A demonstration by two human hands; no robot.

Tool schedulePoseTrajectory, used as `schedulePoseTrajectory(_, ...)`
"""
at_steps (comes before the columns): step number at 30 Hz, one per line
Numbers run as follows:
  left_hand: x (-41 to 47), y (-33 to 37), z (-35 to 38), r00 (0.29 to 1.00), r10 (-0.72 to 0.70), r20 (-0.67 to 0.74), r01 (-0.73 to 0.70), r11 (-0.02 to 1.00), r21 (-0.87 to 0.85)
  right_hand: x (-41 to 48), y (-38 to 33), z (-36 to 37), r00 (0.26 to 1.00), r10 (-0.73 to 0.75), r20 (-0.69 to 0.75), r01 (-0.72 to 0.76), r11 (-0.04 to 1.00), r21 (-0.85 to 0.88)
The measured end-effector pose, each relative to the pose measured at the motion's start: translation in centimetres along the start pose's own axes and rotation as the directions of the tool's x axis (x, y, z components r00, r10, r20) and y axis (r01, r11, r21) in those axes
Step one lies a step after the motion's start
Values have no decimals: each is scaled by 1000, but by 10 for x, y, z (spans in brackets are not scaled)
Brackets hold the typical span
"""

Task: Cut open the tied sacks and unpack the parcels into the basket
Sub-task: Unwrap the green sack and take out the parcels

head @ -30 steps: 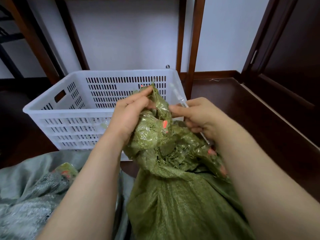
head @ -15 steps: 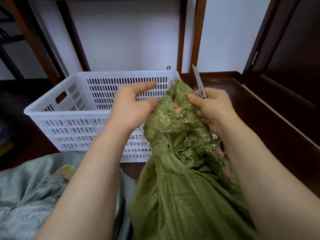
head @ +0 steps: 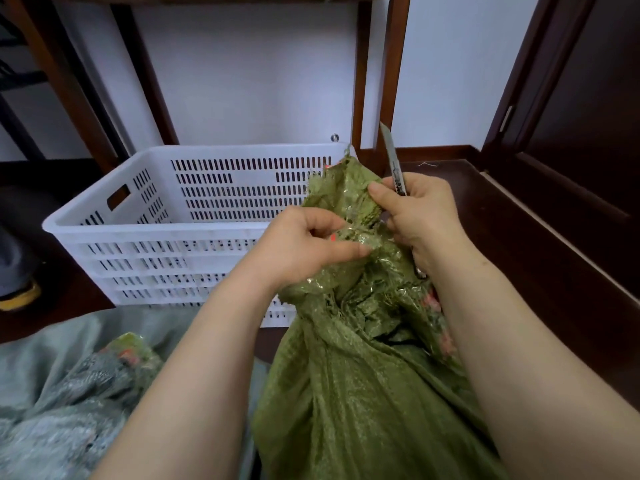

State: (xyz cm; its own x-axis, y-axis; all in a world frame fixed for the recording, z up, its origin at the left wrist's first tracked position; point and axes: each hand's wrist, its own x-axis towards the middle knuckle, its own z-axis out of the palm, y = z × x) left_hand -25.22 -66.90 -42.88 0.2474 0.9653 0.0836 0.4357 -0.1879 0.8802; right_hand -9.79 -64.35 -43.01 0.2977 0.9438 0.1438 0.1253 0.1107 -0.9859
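A green woven sack [head: 349, 386] stands upright in front of me, its bunched neck raised between my hands. My left hand [head: 301, 247] pinches the crumpled neck from the left. My right hand [head: 419, 216] grips a utility knife [head: 393, 159] with the blade pointing up and away, and its thumb and fingers also press a fold of the sack's neck. The white slotted plastic basket [head: 166, 233] sits just behind the sack; no parcels show in the part of its inside that I see. The sack's contents are hidden.
A grey-green sack [head: 65, 393] lies crumpled at the lower left. Dark wooden floor [head: 540, 237] spreads to the right, with a dark door at far right. Wooden frame legs [head: 391, 71] rise behind the basket against a white wall.
My left hand has closed back onto the sack's neck and dropped lower. My right hand keeps the knife upright, as half a second ago, after swinging it up from the neck.
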Motion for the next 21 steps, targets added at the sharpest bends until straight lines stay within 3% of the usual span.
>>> schedulePoseTrajectory(8, 8, -1, 0, 988, -77, -137, 58, 988, -143, -11, -16, 2, 967, 136, 217, -143, 990, 14)
schedulePoseTrajectory(11, 9, -10, 0, 977, -166, -138, 133, 967, -218, -13, -29, -7, 949, 203, 240, -185, 978, -93)
schedulePoseTrajectory(14, 10, -15, -7, 965, -211, -156, 162, 948, -275, -14, -41, -23, 934, 180, 310, -63, 934, -350)
schedulePoseTrajectory(17, 11, -17, -14, 962, -202, -183, 159, 961, -226, -21, -57, -36, 869, 255, 424, 39, 819, -572)
schedulePoseTrajectory(21, 13, -21, -15, 967, -178, -180, 149, 975, -162, -30, -68, -33, 866, 237, 441, 186, 664, -724)
